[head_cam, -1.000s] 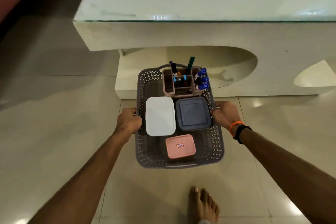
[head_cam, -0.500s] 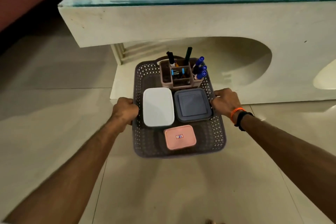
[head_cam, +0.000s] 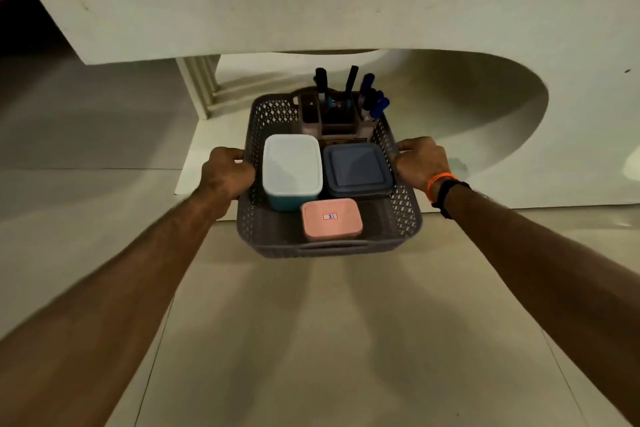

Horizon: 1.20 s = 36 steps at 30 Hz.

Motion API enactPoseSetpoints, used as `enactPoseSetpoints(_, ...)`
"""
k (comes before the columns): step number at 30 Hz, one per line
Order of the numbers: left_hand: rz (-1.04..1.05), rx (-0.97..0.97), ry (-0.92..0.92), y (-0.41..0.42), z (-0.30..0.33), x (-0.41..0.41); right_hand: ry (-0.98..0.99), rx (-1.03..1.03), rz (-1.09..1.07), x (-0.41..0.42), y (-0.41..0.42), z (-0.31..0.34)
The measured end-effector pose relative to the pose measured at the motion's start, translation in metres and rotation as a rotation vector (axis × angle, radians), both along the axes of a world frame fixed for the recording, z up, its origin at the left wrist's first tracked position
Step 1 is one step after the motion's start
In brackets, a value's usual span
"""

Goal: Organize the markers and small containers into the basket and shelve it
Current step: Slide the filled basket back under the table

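While held aloft, basket (head_cam: 329, 248) in both hands' tight grip

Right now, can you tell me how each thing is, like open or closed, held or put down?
Basket: held off the floor, not yet shelved.
Left hand: gripping the basket's left rim.
Right hand: gripping the right rim.
White-lidded container: closed, in the basket.
Dark blue container: closed, beside it.
Pink container: closed, nearest the person.
Marker holder: upright at the far end.
Markers: capped, standing in the holder.

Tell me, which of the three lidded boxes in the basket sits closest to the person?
The pink box, the smallest. It sits alone at the basket's near end; the white-lidded box and the dark blue box lie behind it.
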State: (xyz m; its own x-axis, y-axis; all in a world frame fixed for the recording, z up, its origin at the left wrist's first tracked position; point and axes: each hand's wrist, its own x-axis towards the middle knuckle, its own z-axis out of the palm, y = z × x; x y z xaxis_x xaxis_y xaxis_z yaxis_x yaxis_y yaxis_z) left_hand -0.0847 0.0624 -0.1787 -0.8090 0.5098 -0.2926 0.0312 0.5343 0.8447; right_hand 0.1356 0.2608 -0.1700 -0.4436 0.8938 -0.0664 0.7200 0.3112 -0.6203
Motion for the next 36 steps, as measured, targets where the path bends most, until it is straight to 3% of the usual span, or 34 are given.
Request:
enactPoseSetpoints(2,-0.090,-0.043,0.144,-0.011,0.005,0.016,-0.005,0.033,0.069,0.006,-0.017,0.002)
enactPoseSetpoints(6,-0.494,-0.114,0.662,-0.049,0.019,0.073,-0.042,0.367,0.328,0.034,-0.079,0.003)
enactPoseSetpoints(10,-0.776,-0.309,0.813,-0.075,0.008,0.104,-0.165,0.504,0.520,0.059,-0.122,-0.003)
enactPoseSetpoints(14,-0.776,-0.406,0.985,-0.072,-0.010,0.110,-0.255,0.593,0.615,0.064,-0.133,-0.015)
enactPoseSetpoints(20,-0.754,-0.439,1.063,-0.056,-0.009,0.096,-0.361,0.651,0.600,0.046,-0.112,-0.023)
enactPoseSetpoints(36,-0.740,-0.600,0.937,0.041,0.000,0.033,-0.484,0.551,0.557,-0.033,-0.039,-0.011)
